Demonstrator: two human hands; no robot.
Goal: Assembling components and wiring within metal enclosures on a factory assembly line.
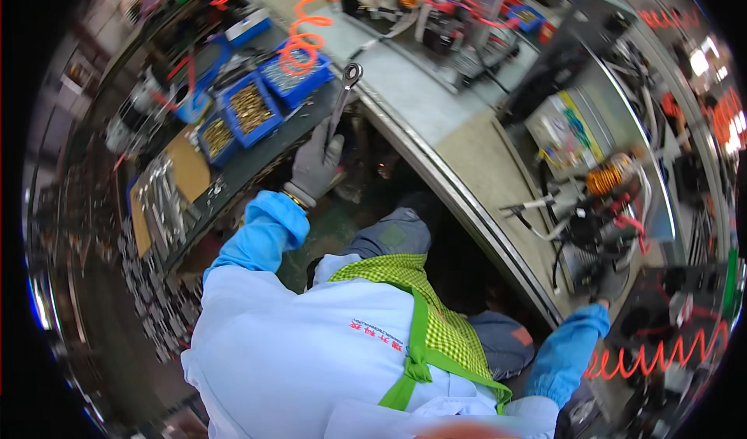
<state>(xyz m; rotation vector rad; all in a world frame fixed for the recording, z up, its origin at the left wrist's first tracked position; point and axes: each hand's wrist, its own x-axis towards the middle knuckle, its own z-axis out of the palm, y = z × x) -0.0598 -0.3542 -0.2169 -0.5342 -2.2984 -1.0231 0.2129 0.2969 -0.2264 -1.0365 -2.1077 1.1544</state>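
My left hand (315, 164), in a grey glove, is closed around the handle of a ring-ended wrench (340, 106). The ring of the wrench points up and away, over the gap between the two benches. At the right, my gloved right hand (612, 284) is at the near end of a dark assembly (595, 233) with cables. A copper-coloured coil (609, 177) sits at its far end. The fingers of that hand are mostly hidden and dark, so their grip does not show.
Blue bins (247, 111) of small fasteners stand on the left bench, beside several flat metal pieces (161, 194) on cardboard. A metal rail (459, 206) edges the right bench. An orange coiled hose (299, 31) hangs at the back. Another wired assembly (447, 31) stands at the far side.
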